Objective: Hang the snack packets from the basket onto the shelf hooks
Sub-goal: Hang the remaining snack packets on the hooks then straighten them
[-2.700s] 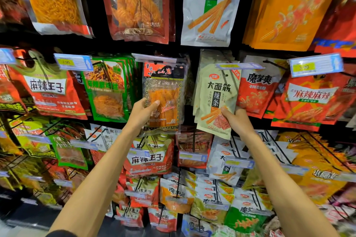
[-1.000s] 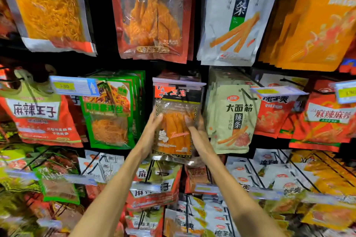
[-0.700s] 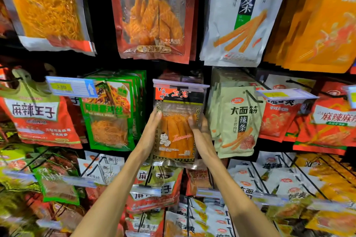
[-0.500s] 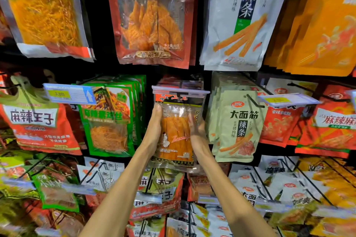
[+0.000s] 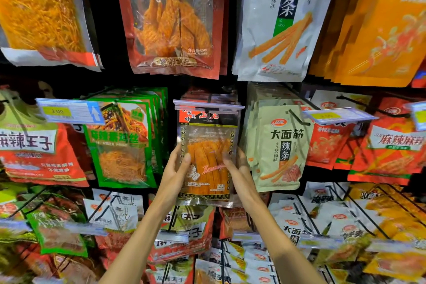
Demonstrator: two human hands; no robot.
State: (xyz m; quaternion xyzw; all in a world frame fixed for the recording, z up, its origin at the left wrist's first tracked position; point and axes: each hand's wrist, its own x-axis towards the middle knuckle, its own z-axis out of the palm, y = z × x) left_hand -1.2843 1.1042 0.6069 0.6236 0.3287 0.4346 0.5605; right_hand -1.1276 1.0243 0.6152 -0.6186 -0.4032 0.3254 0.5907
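Left hand [image 5: 176, 169] and right hand [image 5: 241, 168] grip the 9 and 3 o'clock edges of the clear-fronted packet of orange strips [image 5: 207, 159]. At 12 o'clock, its header sits behind the clear plastic price tag [image 5: 207, 105]. With the hook hidden there, the hole may miss and the packet drop on release.

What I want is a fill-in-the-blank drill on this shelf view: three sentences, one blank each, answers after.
1. Number of packets gripped by the left hand and right hand together: ____.
2. The neighbouring packet hanging just left of the gripped clear packet is mainly ____.
3. The arrow on the left price tag points ____.

Missing words: one; green; up.
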